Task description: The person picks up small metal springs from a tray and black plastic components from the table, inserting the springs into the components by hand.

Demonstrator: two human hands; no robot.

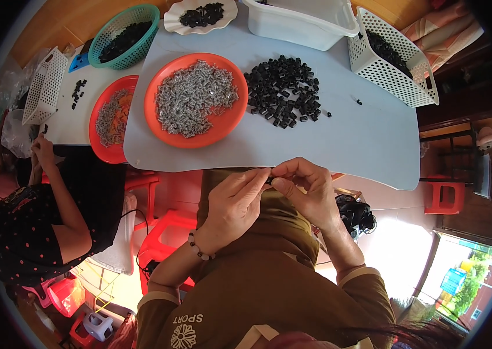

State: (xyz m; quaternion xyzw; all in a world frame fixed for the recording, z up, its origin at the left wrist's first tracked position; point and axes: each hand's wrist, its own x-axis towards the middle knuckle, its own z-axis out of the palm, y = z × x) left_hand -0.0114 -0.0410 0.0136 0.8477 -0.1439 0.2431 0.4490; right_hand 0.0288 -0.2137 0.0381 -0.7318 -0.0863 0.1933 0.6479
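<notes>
Over my lap, just off the table's front edge, my left hand (239, 200) and my right hand (306, 189) meet at the fingertips. Between them is a small black plastic part (269, 181), pinched by both hands and mostly covered by the fingers. Beyond my hands, an orange-red plate (154, 119) holds a heap of small silvery metal springs (193, 96). To its right lies a loose pile of small black plastic pieces (284, 93) on the pale blue table (339, 139).
A white perforated basket (426, 87) and a white tub (298, 29) stand at the back right. At the back left are a scalloped dish (170, 23) and a green basket (138, 55). A co-worker (30, 227) sits on my left, near another red plate (97, 131).
</notes>
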